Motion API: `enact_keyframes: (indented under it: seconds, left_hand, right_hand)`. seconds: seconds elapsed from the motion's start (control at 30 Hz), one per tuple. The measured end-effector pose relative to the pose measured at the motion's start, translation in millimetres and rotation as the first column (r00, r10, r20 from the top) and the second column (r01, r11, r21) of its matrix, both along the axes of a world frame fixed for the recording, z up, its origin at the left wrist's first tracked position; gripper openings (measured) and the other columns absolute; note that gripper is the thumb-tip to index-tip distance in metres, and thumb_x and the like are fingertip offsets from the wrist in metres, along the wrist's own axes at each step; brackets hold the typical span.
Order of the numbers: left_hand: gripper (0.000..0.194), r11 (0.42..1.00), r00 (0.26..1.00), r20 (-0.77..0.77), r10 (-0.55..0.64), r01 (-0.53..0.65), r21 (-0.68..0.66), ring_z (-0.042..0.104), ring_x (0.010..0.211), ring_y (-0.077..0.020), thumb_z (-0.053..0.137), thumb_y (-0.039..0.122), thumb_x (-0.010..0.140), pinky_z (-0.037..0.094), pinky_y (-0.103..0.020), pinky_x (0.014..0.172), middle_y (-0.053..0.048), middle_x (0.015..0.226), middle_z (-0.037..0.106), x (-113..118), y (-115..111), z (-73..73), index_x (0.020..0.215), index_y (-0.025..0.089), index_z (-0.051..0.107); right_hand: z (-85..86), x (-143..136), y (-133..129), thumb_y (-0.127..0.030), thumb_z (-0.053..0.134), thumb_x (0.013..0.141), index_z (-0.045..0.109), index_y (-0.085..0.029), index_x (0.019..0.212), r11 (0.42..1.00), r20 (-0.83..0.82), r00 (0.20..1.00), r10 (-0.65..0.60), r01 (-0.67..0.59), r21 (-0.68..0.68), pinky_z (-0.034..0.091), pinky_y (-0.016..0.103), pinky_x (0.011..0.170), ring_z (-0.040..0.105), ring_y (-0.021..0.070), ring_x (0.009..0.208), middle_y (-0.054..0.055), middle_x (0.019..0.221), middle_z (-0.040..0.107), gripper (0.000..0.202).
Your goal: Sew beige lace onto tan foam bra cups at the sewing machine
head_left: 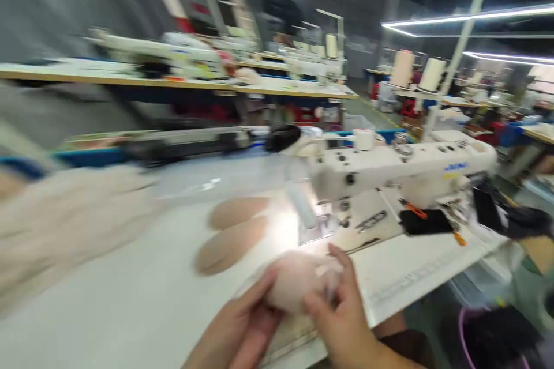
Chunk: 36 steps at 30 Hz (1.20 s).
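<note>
Both my hands hold one pale pink, rounded fabric piece (294, 282) above the front of the white table, close to the needle area of a sewing machine (402, 167). My left hand (249, 317) grips its left side, thumb on top. On its right side, my right hand (341, 311) pinches it between thumb and fingers. Motion blur hides the piece's exact shape. Two beige oval pieces (234, 230), resembling padded cups, lie side by side left of the needle, under the machine's bright lamp light.
At the left lies a heap of cream fabric (73, 219). A black phone-like item (426, 222), orange-handled snips (415, 210) and other small items lie by the machine's right end. Behind stands another table (277, 85) with machines. A purple-rimmed basket (463, 328) stands low at the right.
</note>
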<state>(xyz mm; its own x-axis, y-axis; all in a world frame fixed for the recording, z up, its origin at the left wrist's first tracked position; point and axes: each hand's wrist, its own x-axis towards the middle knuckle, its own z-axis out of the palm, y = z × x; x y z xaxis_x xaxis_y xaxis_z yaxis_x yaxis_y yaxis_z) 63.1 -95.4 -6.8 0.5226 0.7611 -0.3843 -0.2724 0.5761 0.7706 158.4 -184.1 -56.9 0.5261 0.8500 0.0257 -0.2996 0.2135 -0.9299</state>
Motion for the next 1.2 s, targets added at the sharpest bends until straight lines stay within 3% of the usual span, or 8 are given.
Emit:
enact_keyframes:
  seconds: [0.07,0.27,0.43,0.57,0.9,1.07,1.2]
  left_hand:
    - [0.016,0.988,0.995,0.062,0.084,-0.076,-0.135,0.071,0.101,-0.0232,0.064,0.021,0.094,0.062,-0.033,0.089,-0.006,0.111,0.075,-12.2,-1.1,5.3,0.105,0.018,0.075]
    - [0.018,0.977,0.966,0.26,0.012,0.044,-0.209,0.072,0.088,-0.0208,0.072,0.026,0.089,0.06,-0.03,0.086,-0.011,0.102,0.077,-8.2,-1.6,2.5,0.099,0.012,0.077]
    - [0.029,0.993,0.96,0.275,0.043,-0.012,-0.114,0.072,0.1,-0.0285,0.088,0.032,0.075,0.057,-0.037,0.095,-0.013,0.098,0.078,-7.5,-4.6,5.3,0.092,0.011,0.078]
    - [0.038,0.993,0.968,0.231,0.096,-0.077,-0.092,0.071,0.103,-0.0322,0.096,0.033,0.064,0.057,-0.04,0.096,-0.014,0.098,0.078,-4.5,-3.3,4.4,0.089,0.01,0.079]
    - [0.04,0.992,0.962,0.264,0.074,-0.044,-0.118,0.073,0.096,-0.0288,0.097,0.032,0.063,0.058,-0.036,0.092,-0.014,0.098,0.078,-5.0,-4.2,5.0,0.091,0.008,0.079]
    - [0.038,0.991,0.948,0.319,-0.003,0.045,-0.123,0.072,0.099,-0.0292,0.092,0.033,0.07,0.057,-0.037,0.095,-0.014,0.101,0.078,-2.2,-5.4,8.5,0.096,0.009,0.079]
    - [0.037,0.995,0.954,0.3,-0.001,0.031,-0.094,0.072,0.099,-0.0301,0.093,0.031,0.068,0.056,-0.038,0.095,-0.014,0.097,0.078,0.8,-6.2,9.5,0.094,0.009,0.078]
  right_hand:
    - [4.1,4.6,-5.3,-0.046,0.077,0.083,0.038,-0.028,0.151,0.999,0.015,0.999,-0.047,0.048,-0.01,0.049,0.043,0.106,0.065,0.0248,0.116,0.009,0.132,0.065,0.081]
    - [5.0,10.2,-0.4,-0.053,0.078,0.083,0.032,-0.029,0.155,0.998,-0.008,1.0,-0.03,0.03,-0.062,0.053,0.045,0.103,0.068,0.0273,0.116,0.011,0.135,0.065,0.089]
    - [5.3,7.9,-5.3,-0.051,0.081,0.08,0.038,-0.03,0.153,0.992,0.097,0.994,-0.053,0.064,-0.113,0.057,0.041,0.096,0.07,0.027,0.11,0.011,0.133,0.066,0.087]
    - [9.2,9.0,-5.7,-0.05,0.08,0.082,0.033,-0.03,0.156,0.993,0.078,0.996,-0.041,0.05,-0.109,0.059,0.043,0.095,0.071,0.0274,0.11,0.009,0.127,0.07,0.09]
    - [11.9,10.2,-4.6,-0.05,0.08,0.082,0.029,-0.027,0.157,0.995,0.024,0.999,-0.034,0.036,-0.097,0.057,0.047,0.097,0.073,0.0281,0.107,0.01,0.121,0.073,0.093]
    - [11.3,8.9,-5.7,-0.049,0.078,0.084,0.034,-0.029,0.154,0.995,0.053,0.998,-0.045,0.049,-0.087,0.057,0.044,0.099,0.071,0.0269,0.11,0.009,0.128,0.071,0.086]
    - [9.7,7.8,-6.2,-0.047,0.079,0.084,0.038,-0.028,0.152,0.995,0.069,0.996,-0.061,0.066,-0.074,0.057,0.041,0.099,0.071,0.0261,0.111,0.01,0.131,0.07,0.081]
